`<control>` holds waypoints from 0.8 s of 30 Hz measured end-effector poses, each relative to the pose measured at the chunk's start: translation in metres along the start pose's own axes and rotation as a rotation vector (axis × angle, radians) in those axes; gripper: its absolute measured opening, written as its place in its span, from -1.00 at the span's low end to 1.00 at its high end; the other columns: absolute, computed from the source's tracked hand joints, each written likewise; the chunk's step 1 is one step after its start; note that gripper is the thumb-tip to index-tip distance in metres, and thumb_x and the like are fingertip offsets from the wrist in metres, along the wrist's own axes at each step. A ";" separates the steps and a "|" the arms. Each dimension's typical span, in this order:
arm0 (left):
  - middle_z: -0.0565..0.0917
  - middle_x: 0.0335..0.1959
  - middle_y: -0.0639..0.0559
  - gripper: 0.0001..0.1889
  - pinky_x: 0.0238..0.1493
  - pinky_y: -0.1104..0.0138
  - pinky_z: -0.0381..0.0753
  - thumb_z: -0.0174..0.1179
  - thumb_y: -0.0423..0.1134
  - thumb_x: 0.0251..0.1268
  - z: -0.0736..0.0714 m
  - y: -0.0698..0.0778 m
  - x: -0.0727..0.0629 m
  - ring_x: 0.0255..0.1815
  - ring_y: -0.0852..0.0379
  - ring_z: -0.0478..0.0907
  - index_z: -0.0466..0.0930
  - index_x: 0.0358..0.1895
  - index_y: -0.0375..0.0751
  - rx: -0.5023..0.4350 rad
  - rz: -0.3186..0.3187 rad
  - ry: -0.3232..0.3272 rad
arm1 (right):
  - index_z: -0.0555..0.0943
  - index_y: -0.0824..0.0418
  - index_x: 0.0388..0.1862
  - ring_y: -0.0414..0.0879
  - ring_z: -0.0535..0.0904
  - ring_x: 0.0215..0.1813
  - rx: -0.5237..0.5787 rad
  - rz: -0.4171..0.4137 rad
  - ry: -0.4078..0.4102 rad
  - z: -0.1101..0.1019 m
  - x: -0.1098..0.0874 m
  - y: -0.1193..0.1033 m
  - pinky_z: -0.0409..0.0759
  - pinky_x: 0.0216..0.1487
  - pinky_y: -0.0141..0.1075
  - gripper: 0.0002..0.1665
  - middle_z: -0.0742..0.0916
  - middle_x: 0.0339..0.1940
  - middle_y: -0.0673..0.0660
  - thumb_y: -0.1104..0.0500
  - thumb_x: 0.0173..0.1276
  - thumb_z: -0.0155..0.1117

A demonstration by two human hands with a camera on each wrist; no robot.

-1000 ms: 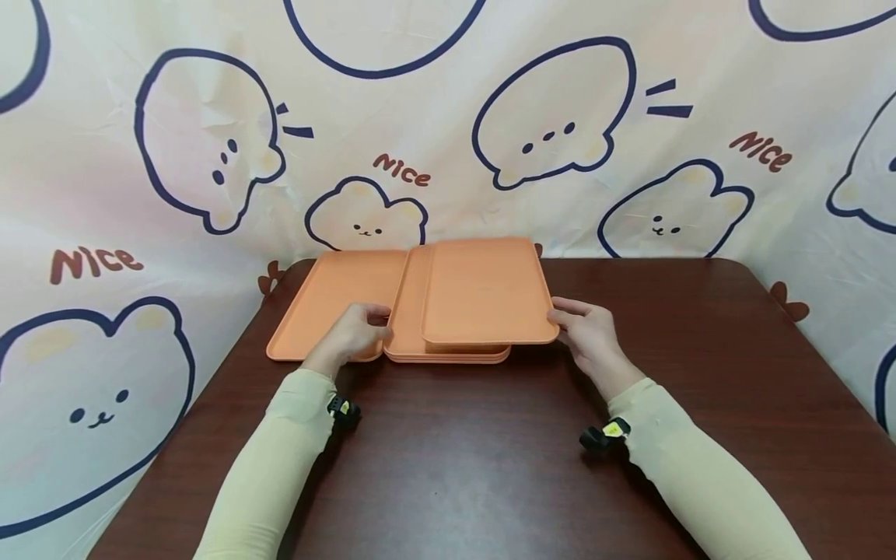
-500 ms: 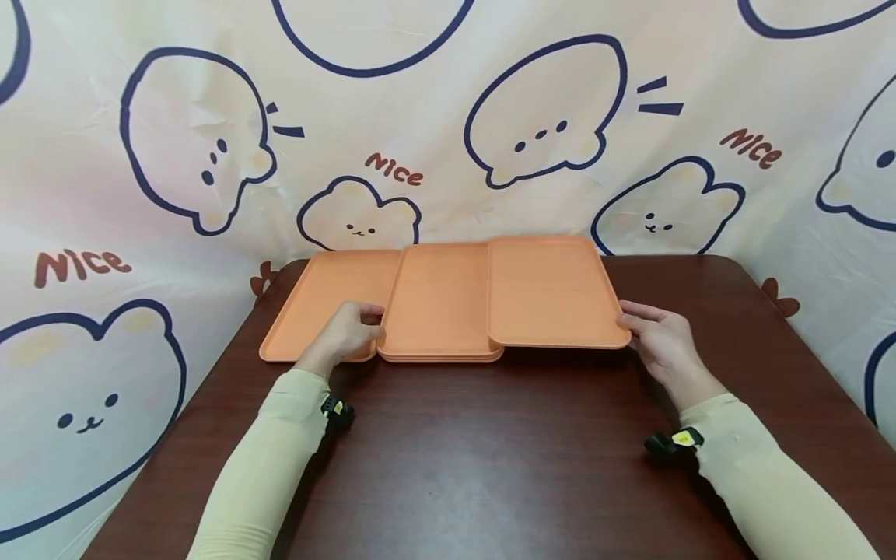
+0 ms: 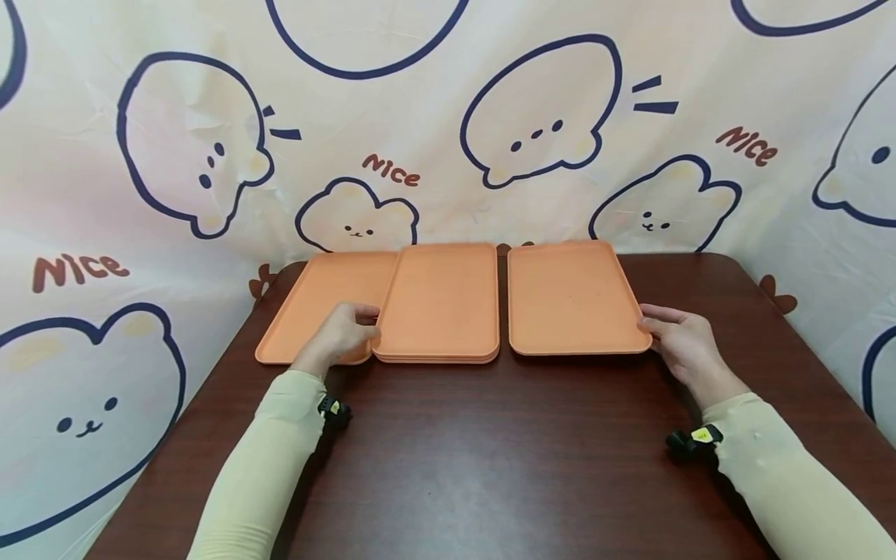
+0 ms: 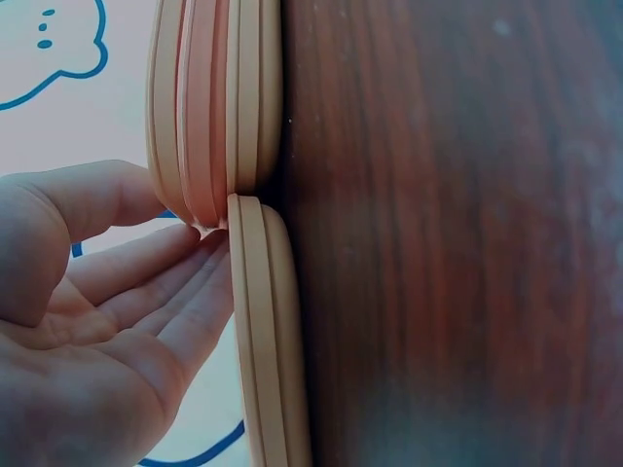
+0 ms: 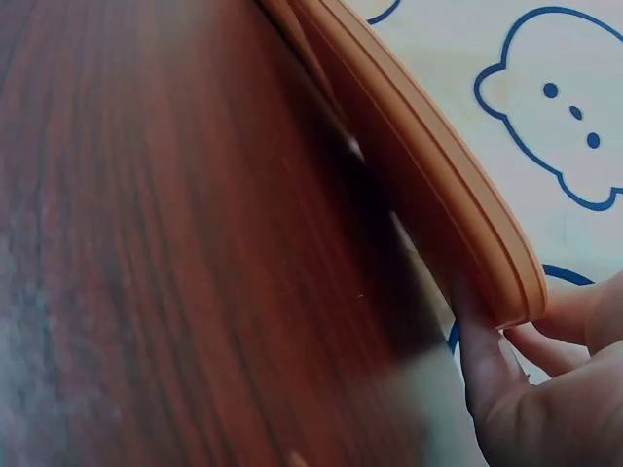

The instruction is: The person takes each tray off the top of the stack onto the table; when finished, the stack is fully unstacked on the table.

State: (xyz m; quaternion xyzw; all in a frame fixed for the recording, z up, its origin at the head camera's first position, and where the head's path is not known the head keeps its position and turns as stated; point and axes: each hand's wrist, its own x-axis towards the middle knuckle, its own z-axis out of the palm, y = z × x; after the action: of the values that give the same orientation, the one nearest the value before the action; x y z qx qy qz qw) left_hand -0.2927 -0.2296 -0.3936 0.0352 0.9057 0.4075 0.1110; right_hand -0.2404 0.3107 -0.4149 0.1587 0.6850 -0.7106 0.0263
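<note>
Trays point(image 3: 577, 299) point(image 3: 336, 284), two single, one stack point(image 3: 439, 303), two hands point(image 3: 336, 336) point(image 3: 682, 342)

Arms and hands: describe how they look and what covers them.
The left sleeve and right sleeve are long, plain, pale yellow-green. A black device with a yellow patch sits at each wrist. The left hand and right hand wear no gloves.

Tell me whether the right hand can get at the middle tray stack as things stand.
Probably not straight away: the right hand grips the right tray, which is between it and the middle tray stack. It would likely need to let go first.
</note>
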 end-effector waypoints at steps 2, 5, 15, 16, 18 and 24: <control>0.53 0.49 -0.45 -0.45 0.52 -0.07 0.51 0.17 -0.44 0.51 -0.001 -0.001 -0.001 0.56 -0.31 0.45 0.44 0.51 -0.52 0.002 -0.006 0.001 | 0.30 0.39 0.68 -0.47 0.74 -0.20 -0.018 -0.003 -0.011 0.003 0.002 0.000 0.76 -0.15 -0.48 -0.25 0.73 -0.23 -0.33 0.28 0.61 0.27; 0.52 0.51 -0.42 -0.46 0.55 -0.08 0.48 0.17 -0.41 0.54 0.000 -0.002 -0.002 0.58 -0.30 0.43 0.44 0.52 -0.50 -0.007 -0.008 0.000 | 0.33 0.40 0.66 -0.49 0.72 -0.19 -0.114 -0.021 -0.013 0.009 0.005 0.000 0.76 -0.14 -0.48 -0.28 0.79 -0.05 -0.13 0.26 0.62 0.26; 0.53 0.50 -0.41 -0.42 0.53 -0.04 0.48 0.20 -0.40 0.46 -0.001 -0.007 0.001 0.54 -0.27 0.46 0.45 0.51 -0.50 -0.034 0.006 0.003 | 0.42 0.56 0.52 0.30 0.51 0.38 -0.745 -0.084 -0.096 0.019 0.012 -0.009 0.67 0.25 -0.01 -0.37 0.51 0.50 0.57 0.18 0.66 0.11; 0.53 0.50 -0.41 -0.41 0.53 -0.04 0.47 0.21 -0.40 0.45 -0.001 -0.007 0.001 0.54 -0.27 0.45 0.45 0.51 -0.49 -0.039 0.005 0.002 | 0.43 0.57 0.51 0.33 0.50 0.39 -0.767 -0.096 -0.100 0.019 0.011 -0.010 0.65 0.30 0.08 -0.38 0.52 0.48 0.58 0.18 0.66 0.10; 0.54 0.50 -0.40 -0.41 0.53 -0.04 0.47 0.22 -0.40 0.44 -0.001 -0.008 0.001 0.54 -0.26 0.45 0.46 0.51 -0.48 -0.050 -0.001 -0.001 | 0.45 0.58 0.48 0.37 0.52 0.38 -0.803 -0.146 -0.083 0.020 0.010 -0.011 0.63 0.33 0.15 -0.40 0.54 0.45 0.59 0.18 0.67 0.09; 0.52 0.51 -0.41 -0.43 0.56 -0.07 0.45 0.20 -0.36 0.51 -0.001 -0.009 0.001 0.55 -0.28 0.43 0.45 0.51 -0.49 -0.053 0.004 -0.004 | 0.61 0.47 0.39 0.30 0.61 0.32 -0.730 -0.295 0.017 0.041 0.004 -0.016 0.67 0.05 -0.24 -0.50 0.66 0.37 0.51 0.17 0.66 0.17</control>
State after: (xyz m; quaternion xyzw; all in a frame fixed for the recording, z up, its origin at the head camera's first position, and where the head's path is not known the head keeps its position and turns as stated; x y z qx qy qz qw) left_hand -0.2935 -0.2363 -0.3996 0.0348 0.8944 0.4313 0.1131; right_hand -0.2558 0.2719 -0.4002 0.0447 0.9083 -0.4151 -0.0269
